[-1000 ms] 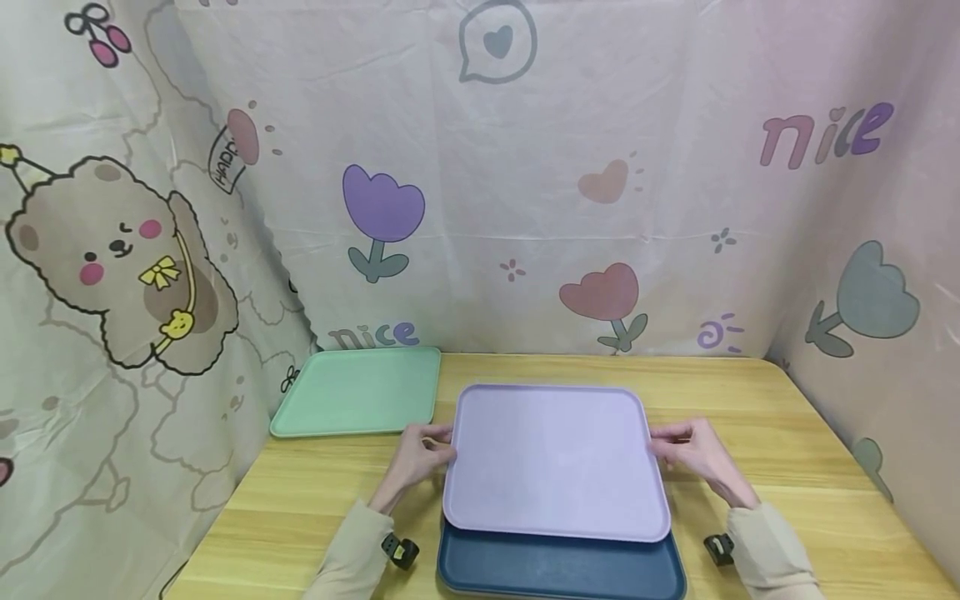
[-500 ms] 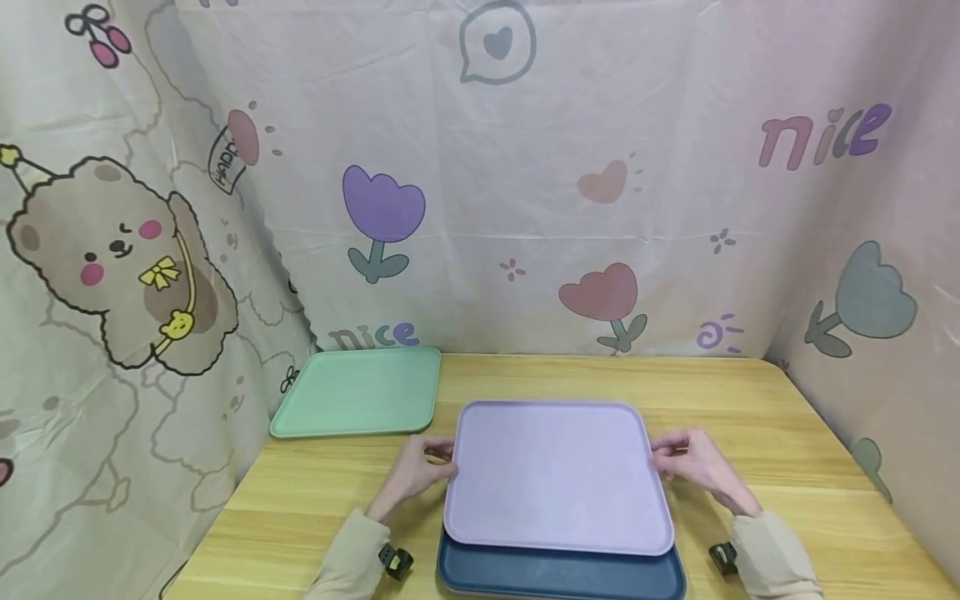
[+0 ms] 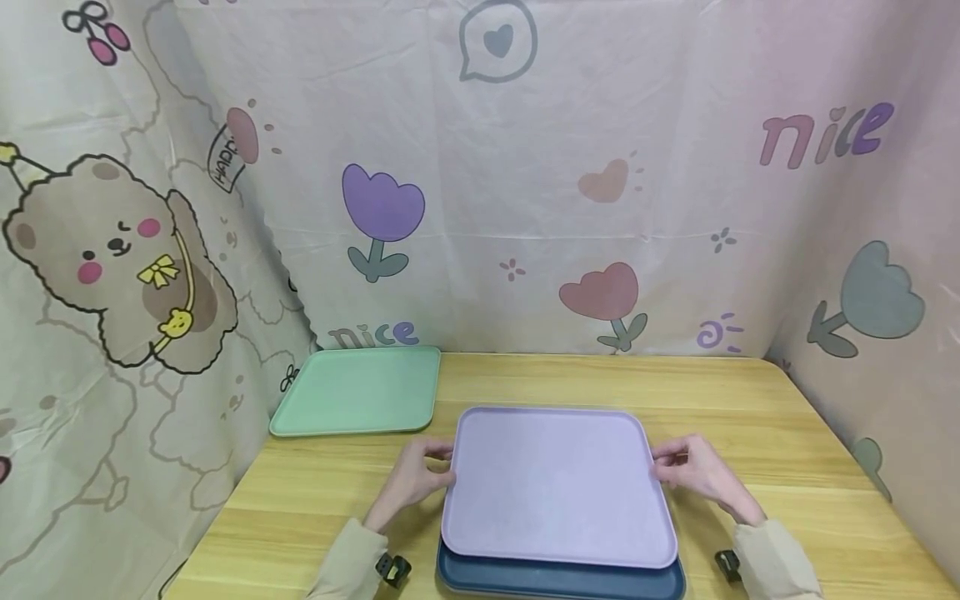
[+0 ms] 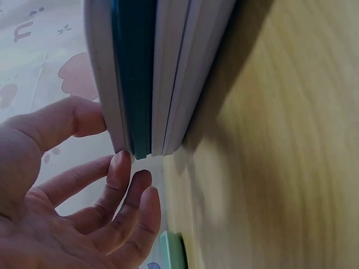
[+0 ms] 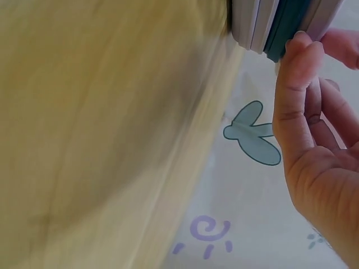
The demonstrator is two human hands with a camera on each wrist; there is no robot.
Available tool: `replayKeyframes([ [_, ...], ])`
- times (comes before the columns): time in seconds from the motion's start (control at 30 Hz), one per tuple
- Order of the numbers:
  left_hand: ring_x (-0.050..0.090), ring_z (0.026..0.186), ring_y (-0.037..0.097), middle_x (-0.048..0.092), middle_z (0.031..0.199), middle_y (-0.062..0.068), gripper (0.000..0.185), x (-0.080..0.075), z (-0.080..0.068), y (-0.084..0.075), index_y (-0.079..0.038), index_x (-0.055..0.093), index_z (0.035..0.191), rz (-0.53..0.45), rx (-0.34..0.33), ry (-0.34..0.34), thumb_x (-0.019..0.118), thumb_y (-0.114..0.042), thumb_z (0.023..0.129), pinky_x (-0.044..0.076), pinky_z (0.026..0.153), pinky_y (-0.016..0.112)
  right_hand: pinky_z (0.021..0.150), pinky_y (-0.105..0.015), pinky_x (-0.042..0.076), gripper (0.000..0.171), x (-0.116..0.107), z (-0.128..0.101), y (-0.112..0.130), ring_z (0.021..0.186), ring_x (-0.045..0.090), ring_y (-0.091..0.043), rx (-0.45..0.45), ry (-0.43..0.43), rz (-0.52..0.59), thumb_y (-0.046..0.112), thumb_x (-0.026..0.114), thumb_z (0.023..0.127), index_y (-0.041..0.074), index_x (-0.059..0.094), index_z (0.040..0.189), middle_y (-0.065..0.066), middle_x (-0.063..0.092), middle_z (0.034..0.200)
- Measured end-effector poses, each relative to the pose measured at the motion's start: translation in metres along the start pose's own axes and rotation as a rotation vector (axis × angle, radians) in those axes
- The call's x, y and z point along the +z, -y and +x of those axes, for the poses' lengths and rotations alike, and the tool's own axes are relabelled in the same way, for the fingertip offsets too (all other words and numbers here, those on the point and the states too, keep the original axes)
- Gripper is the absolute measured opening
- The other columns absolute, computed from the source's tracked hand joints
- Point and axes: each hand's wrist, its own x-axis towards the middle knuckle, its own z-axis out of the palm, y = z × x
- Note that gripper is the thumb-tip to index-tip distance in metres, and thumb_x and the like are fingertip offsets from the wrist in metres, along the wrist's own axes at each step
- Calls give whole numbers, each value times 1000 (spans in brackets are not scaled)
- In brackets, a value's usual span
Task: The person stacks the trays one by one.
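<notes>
Lilac tray (image 3: 558, 487) held by both sides

My left hand (image 3: 412, 475) pinches its left edge and my right hand (image 3: 697, 468) its right edge. It is above a blue tray (image 3: 562, 577), whose near edge shows, at the near middle of the table (image 3: 787, 467). Two pale trays (image 4: 169, 84) sit below that. I can't quite tell whether lilac and blue touch throughout. A green tray (image 3: 360, 392) lies far left.

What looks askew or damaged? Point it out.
The lilac rectangular plastic-looking tray, held by the left hand and the right hand, is out of line with the navy rectangular plastic-looking tray beneath, whose near strip shows uncovered. No damage visible.
</notes>
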Motion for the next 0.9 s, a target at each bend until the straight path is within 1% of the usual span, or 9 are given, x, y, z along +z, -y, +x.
replayKeyframes([
  [0.13, 70, 96, 35, 75, 101, 19, 39, -1, -5, -2, 6, 72, 110, 22, -26, 2, 76, 3, 72, 64, 78, 44, 52, -21, 52, 32, 1, -2, 2, 57, 56, -2, -15, 25, -22, 0, 71, 81, -17, 69, 107, -8, 69, 76],
  [0.3, 69, 93, 31, 74, 96, 17, 37, -1, -10, -5, 6, 73, 107, 36, -43, 5, 76, 4, 71, 64, 77, 41, 51, -24, 54, 37, 2, -3, 6, 57, 57, -3, 19, 45, -19, 0, 71, 80, -19, 66, 112, -9, 68, 76],
  [0.47, 70, 91, 29, 74, 94, 13, 35, 0, -14, -8, 3, 73, 104, 70, -48, 1, 77, 4, 69, 63, 77, 41, 50, -25, 54, 37, 3, -5, 11, 56, 57, -5, 49, 48, -46, -1, 70, 79, -19, 67, 111, -9, 66, 75],
  [0.57, 70, 91, 30, 74, 93, 13, 35, 0, -15, -8, 3, 73, 103, 65, -48, -1, 77, 4, 68, 63, 78, 41, 50, -24, 54, 35, 4, -7, 13, 57, 58, -5, 41, 45, -73, -1, 69, 78, -17, 69, 109, -8, 67, 74],
  [0.67, 69, 91, 30, 73, 93, 13, 35, -1, -17, -9, 4, 73, 103, 52, -46, 0, 77, 4, 68, 63, 77, 41, 50, -23, 54, 34, 4, -8, 12, 57, 57, -2, 12, 37, -98, 0, 70, 78, -14, 71, 108, -6, 69, 74],
  [0.73, 68, 92, 30, 71, 94, 14, 35, -2, -17, -8, 5, 72, 103, 45, -45, 11, 77, 4, 68, 63, 78, 41, 51, -21, 52, 32, 4, -8, 11, 59, 56, 1, -16, 26, -124, 2, 72, 77, -12, 73, 106, -4, 69, 73],
  [0.8, 67, 93, 29, 70, 96, 15, 37, -3, -16, -5, 6, 70, 105, 52, -45, 33, 77, 2, 69, 63, 80, 41, 54, -20, 53, 33, 2, -8, 10, 63, 56, 3, -39, 25, -145, 4, 73, 77, -11, 73, 107, -4, 70, 77],
  [0.83, 66, 94, 30, 69, 98, 16, 39, -4, -15, -4, 6, 68, 107, 51, -45, 49, 77, 2, 69, 62, 81, 43, 55, -20, 53, 36, 1, -8, 9, 66, 57, 3, -39, 27, -144, 5, 74, 77, -11, 72, 109, -5, 70, 80],
  [0.9, 66, 98, 36, 67, 105, 22, 47, -6, -12, -1, 10, 63, 115, 32, -43, 87, 77, 0, 71, 61, 86, 47, 60, -19, 54, 43, 0, -7, 7, 74, 61, -2, -38, 36, -135, 6, 75, 78, -13, 68, 116, -11, 72, 89],
])
